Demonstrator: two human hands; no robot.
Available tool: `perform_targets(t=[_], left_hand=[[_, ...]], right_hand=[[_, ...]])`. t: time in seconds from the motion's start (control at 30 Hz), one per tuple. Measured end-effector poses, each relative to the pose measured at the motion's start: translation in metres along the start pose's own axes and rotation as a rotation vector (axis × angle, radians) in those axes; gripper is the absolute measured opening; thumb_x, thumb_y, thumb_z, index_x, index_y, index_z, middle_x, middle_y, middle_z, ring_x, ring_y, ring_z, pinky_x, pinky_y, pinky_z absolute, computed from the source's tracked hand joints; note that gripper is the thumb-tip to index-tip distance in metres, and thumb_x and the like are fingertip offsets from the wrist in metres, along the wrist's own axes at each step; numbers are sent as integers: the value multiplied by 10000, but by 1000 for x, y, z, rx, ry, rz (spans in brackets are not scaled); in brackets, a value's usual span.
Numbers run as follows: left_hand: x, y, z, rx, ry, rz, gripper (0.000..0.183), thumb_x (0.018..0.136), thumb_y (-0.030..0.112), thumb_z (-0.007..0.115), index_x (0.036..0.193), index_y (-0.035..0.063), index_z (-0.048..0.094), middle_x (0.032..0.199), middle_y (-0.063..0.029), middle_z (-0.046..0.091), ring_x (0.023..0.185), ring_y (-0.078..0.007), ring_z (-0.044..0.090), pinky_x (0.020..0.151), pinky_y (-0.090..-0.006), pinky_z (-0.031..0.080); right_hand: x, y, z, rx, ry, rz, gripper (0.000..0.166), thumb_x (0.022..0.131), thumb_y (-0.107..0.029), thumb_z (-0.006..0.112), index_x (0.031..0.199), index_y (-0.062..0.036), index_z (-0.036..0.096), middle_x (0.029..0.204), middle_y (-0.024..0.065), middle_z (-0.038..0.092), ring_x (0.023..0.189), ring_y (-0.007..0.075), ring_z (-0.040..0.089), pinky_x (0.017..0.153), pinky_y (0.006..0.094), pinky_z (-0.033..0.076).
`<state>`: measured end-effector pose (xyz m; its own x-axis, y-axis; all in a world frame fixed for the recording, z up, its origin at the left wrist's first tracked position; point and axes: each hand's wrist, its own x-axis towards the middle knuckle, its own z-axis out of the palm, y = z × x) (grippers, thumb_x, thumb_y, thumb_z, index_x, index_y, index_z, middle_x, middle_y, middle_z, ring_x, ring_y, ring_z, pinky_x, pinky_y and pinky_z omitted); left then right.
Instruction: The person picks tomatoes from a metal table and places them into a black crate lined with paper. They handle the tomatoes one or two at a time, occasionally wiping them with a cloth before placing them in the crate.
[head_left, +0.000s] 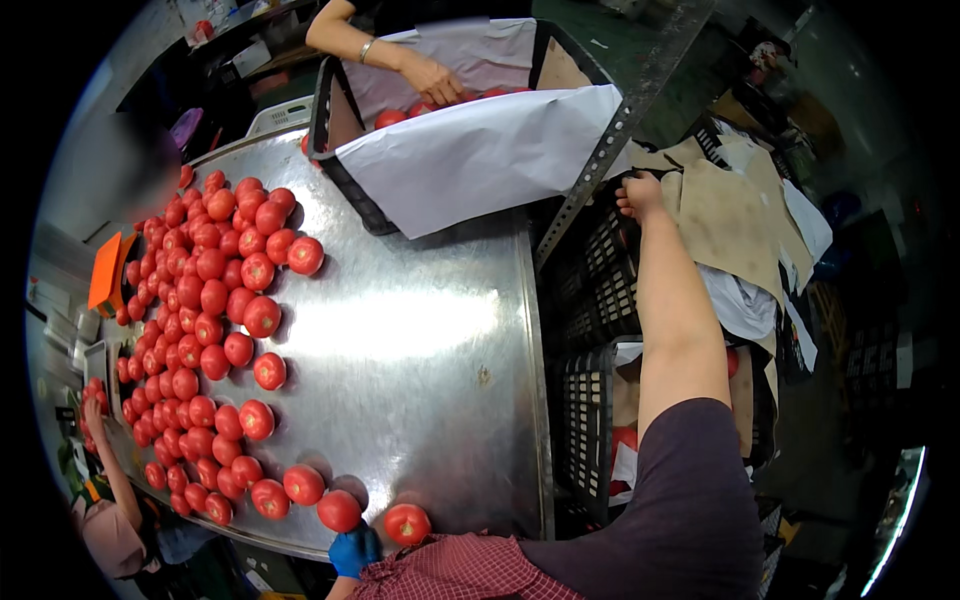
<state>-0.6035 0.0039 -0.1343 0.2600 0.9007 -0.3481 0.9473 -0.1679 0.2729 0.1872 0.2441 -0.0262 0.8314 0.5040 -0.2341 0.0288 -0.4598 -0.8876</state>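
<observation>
My left hand (354, 549), in a blue glove, is low at the steel table's near edge. It is against or just behind a tomato (339, 511), and its fingers are partly hidden. Another tomato (407, 524) lies just to its right. My right arm reaches out past the table's right side. At its end my bare right hand (642, 196) has its fingers curled over the rim of a stacked black plastic crate (611, 240), beside brown cardboard sheets (724, 217). Many red tomatoes (211, 264) are spread over the left part of the steel table (420, 375).
A co-worker's hand (431, 79) reaches into a paper-lined black crate (352, 191) of tomatoes on the table. A perforated metal post (600, 154) stands at its corner. Beneath my arm is a crate (589, 420) holding tomatoes. Another person's arm (112, 457) is at far left.
</observation>
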Motion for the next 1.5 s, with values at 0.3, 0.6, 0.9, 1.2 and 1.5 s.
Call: perform_targets(t=[0.3, 0.6, 0.9, 1.2, 1.5], left_hand=[[-7, -1, -17, -68, -23, 79, 217, 876, 349, 571, 875, 139, 627, 791, -182, 635, 674, -395, 619, 562, -495, 483], [-7, -9, -16, -71, 4, 96, 224, 860, 351, 591, 931, 149, 659, 797, -153, 643, 696, -357, 633, 596, -461, 507], [-7, -8, -10, -130, 1, 124, 227, 871, 310, 588, 1028, 152, 629, 877, -136, 647, 772, -349, 640, 662, -444, 517], [-17, -1, -25, -613, 152, -413, 430, 756, 269, 802, 1031, 41, 564, 884, -92, 635, 773, -201, 628, 714, -334, 522], [23, 25, -15, -519, 507, -151, 996, 540, 255, 898, 1352, 33, 367, 1295, -177, 409, 1211, -377, 413, 1055, -466, 343]], right_hand=[[48, 24, 11, 103, -158, 123, 436, 913, -296, 583, 1308, -154, 467, 1236, 88, 564, 1033, 288, 567, 877, 437, 464], [102, 47, -24, 72, -190, 49, 488, 926, -323, 605, 1356, -169, 434, 1283, 60, 566, 980, 246, 628, 747, 355, 481], [45, -10, 15, 285, -296, -56, 510, 987, -364, 514, 1440, -182, 369, 1421, 96, 439, 1241, 307, 487, 996, 407, 442], [38, -48, 35, 595, -374, -198, 395, 953, -253, 538, 1298, -61, 517, 1267, 127, 567, 1108, 294, 561, 945, 410, 468], [-78, -66, 14, -1191, 791, -1393, 351, 888, -219, 600, 1187, -37, 596, 1154, 157, 614, 1013, 309, 598, 875, 417, 498]])
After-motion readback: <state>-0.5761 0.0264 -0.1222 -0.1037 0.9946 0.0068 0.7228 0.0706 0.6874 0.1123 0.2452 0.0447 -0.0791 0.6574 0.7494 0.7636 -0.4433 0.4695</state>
